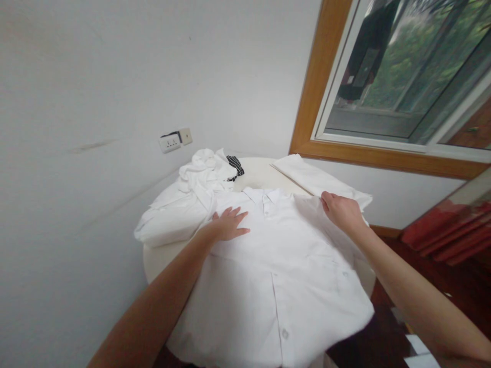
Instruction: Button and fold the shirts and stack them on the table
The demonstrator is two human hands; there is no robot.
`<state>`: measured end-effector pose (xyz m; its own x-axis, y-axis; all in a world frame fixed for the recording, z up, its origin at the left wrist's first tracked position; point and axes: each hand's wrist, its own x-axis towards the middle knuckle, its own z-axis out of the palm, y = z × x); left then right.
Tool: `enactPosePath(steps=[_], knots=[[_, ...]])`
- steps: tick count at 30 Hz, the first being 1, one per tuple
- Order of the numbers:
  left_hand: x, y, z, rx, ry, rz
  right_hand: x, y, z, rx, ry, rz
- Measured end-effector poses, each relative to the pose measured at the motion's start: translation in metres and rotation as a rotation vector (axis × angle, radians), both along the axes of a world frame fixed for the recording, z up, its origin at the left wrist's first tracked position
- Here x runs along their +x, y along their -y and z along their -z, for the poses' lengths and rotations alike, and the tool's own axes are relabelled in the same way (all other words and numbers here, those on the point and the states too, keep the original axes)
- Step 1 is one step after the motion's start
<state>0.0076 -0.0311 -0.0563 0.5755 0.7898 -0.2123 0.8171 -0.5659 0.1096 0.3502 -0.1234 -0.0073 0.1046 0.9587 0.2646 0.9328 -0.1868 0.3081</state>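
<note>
While left hand (227, 225) lies splayed, empty, on white collared cloth shirt (268, 245), right hand (342, 209), fingers curled, pinches its shoulder.

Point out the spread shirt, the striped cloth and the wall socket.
Spread shirt (264, 255): head view, on the middle of its front.
Striped cloth (236, 166): head view, on its visible striped part.
Wall socket (170, 143): head view, on its white faceplate.
</note>
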Motion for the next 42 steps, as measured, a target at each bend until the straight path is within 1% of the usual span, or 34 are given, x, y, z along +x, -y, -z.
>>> enactPosePath(steps=[2, 3, 5, 7, 9, 11, 12, 14, 16, 20, 23, 24, 26, 28, 30, 32, 34, 35, 37, 42], knots=[[0.000, -0.001, 0.002, 0.011, -0.003, 0.000, -0.022, -0.016, -0.010, 0.010, -0.008, -0.007], [0.000, -0.002, 0.004, 0.014, -0.008, -0.001, -0.034, -0.026, -0.013, 0.016, -0.027, -0.016], [0.000, -0.003, 0.006, 0.031, -0.012, -0.002, -0.057, -0.046, -0.011, 0.010, -0.089, -0.035], [0.000, -0.004, 0.008, 0.067, -0.005, -0.002, -0.076, -0.064, 0.000, -0.043, -0.170, -0.047], [0.001, -0.005, 0.009, 0.135, 0.013, 0.001, -0.089, -0.076, 0.015, -0.165, -0.274, -0.020], [0.003, -0.007, 0.010, 0.234, 0.044, 0.000, -0.095, -0.081, 0.029, -0.234, -0.344, 0.004], [0.005, -0.008, 0.011, 0.288, 0.062, 0.000, -0.096, -0.081, 0.034, -0.241, -0.369, 0.007], [0.009, -0.010, 0.015, 0.378, 0.100, 0.009, -0.093, -0.078, 0.038, -0.220, -0.407, -0.006], [0.013, -0.014, 0.021, 0.417, 0.133, 0.035, -0.087, -0.071, 0.034, -0.203, -0.449, -0.051], [0.017, -0.019, 0.035, 0.372, 0.158, 0.066, -0.067, -0.049, 0.016, -0.250, -0.475, -0.215], [0.014, -0.021, 0.037, 0.321, 0.155, 0.084, -0.049, -0.033, 0.012, -0.261, -0.399, -0.337], [0.012, -0.022, 0.035, 0.305, 0.154, 0.093, -0.043, -0.028, 0.014, -0.244, -0.362, -0.359], [0.007, -0.024, 0.029, 0.281, 0.155, 0.102, -0.032, -0.022, 0.025, -0.202, -0.301, -0.360], [0.001, -0.026, 0.023, 0.266, 0.158, 0.110, -0.024, -0.017, 0.043, -0.180, -0.276, -0.357], [-0.004, -0.027, 0.020, 0.237, 0.150, 0.123, -0.019, -0.016, 0.065, -0.163, -0.285, -0.397], [-0.006, -0.029, 0.022, 0.205, 0.129, 0.125, -0.016, -0.017, 0.086, -0.120, -0.300, -0.418], [-0.003, -0.030, 0.028, 0.207, 0.111, 0.102, -0.013, -0.024, 0.100, -0.085, -0.312, -0.420], [0.000, -0.031, 0.032, 0.220, 0.109, 0.088, -0.011, -0.029, 0.103, -0.083, -0.316, -0.417], [0.008, -0.034, 0.039, 0.255, 0.117, 0.062, -0.005, -0.042, 0.104, -0.109, -0.327, -0.400], [0.024, -0.055, 0.048, 0.288, 0.150, 0.014, 0.006, -0.076, 0.091, -0.183, -0.364, -0.338]])
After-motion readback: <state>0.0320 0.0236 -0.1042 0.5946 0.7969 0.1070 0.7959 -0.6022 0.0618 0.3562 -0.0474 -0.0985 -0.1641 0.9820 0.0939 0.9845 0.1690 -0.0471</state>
